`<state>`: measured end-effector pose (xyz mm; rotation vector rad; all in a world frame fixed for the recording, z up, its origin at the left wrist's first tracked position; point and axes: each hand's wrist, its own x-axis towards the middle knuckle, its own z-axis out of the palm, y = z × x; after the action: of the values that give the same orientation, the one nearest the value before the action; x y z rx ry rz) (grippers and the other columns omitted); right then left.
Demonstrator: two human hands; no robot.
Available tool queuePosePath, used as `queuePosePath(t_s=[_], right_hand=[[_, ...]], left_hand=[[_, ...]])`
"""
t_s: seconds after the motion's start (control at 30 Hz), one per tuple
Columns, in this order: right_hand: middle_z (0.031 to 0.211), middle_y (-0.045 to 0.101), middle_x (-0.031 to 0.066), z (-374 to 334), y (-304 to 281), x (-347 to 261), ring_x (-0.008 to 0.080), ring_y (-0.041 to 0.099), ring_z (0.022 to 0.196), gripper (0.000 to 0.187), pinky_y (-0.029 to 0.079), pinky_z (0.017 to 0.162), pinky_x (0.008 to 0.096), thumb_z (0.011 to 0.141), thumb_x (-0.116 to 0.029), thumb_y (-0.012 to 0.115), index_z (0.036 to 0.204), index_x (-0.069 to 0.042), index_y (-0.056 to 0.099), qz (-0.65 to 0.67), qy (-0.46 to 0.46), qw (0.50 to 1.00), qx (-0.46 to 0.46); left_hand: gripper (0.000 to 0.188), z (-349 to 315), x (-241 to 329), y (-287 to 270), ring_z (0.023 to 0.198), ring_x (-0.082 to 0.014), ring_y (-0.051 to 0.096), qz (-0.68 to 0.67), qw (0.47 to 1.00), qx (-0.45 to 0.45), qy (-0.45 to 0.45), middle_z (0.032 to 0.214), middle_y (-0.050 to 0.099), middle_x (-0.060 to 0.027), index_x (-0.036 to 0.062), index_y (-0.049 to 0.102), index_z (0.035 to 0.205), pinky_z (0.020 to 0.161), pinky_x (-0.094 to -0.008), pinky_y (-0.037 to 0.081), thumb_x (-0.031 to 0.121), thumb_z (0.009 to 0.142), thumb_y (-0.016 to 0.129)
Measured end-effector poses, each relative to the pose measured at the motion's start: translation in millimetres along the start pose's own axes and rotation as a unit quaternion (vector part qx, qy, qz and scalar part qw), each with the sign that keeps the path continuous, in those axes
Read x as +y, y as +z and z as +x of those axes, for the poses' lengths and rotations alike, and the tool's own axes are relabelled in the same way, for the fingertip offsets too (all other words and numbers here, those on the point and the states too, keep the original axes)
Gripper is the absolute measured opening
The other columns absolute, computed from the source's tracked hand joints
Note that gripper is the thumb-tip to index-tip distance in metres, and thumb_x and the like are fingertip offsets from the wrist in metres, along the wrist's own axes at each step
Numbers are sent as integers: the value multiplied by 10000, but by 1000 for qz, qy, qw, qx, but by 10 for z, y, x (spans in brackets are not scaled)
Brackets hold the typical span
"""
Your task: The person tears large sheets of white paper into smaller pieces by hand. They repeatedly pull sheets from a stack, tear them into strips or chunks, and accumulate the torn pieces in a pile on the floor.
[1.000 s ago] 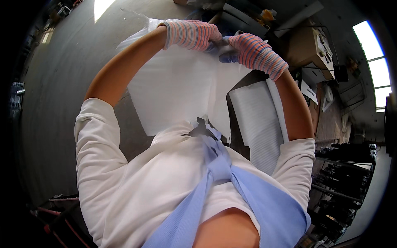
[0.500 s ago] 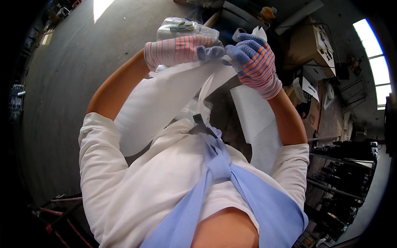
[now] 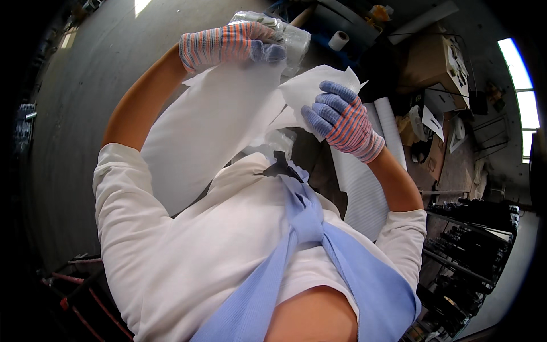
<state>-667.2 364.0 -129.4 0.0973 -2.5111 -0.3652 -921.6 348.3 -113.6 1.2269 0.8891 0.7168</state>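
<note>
Both my hands wear striped orange and blue-grey knit gloves. My left hand (image 3: 236, 45) pinches the upper edge of a thin white foam sheet (image 3: 199, 134), which hangs down toward my chest on the left. To the right, my right hand (image 3: 345, 122) has its fingers curled against a crumpled part of white foam sheet (image 3: 310, 88); its thumb is hidden. Whether the two parts are joined, I cannot tell. Just beyond my left hand lies a clear plastic-wrapped bundle (image 3: 296, 40).
A ribbed white foam length (image 3: 364, 194) lies under my right forearm. Farther off are a small white roll (image 3: 338, 40), a cardboard box (image 3: 424, 62) and a long white roll (image 3: 424, 21). A rack of dark parts (image 3: 470, 245) stands at the right. A red-and-black frame (image 3: 80, 285) is at lower left.
My hands, close together before, have moved apart. The left went left and up with the sheet; the right came down, and the crumpled part of sheet spread out between them.
</note>
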Motion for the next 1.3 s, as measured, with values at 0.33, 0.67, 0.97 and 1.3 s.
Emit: queuePosePath(t_s=[0.33,0.67,0.97,1.3], right_hand=[[755,550,55,-76,129,64,244,553,745,192,437,783,354,616,-80,547,808,-82,541,149,98,983,-43],[784,579,124,-90,453,-192,286,566,755,293,451,602,373,722,-186,547,967,-40,478,218,267,849,-400],[948,536,112,-142,705,-320,295,478,979,208,300,902,430,647,-146,575,837,-67,545,193,166,939,-231],[571,510,78,-365,958,-867,251,524,586,177,426,576,351,563,-164,570,715,-80,533,325,208,894,-225]], left_hand=[[282,3,-384,617,719,-219,568,564,819,-50,-94,788,580,-80,74,509,990,633,-277,456,121,716,555],[323,30,-605,772,676,-256,564,558,806,-55,-192,778,571,-120,82,488,1018,581,-332,444,165,717,569],[215,-118,-493,748,736,-300,564,515,838,5,-179,738,579,-125,83,585,871,657,-354,446,233,725,538],[121,-391,-1222,770,625,-238,567,410,888,-70,-196,647,569,-91,54,563,785,533,-350,431,153,716,547]])
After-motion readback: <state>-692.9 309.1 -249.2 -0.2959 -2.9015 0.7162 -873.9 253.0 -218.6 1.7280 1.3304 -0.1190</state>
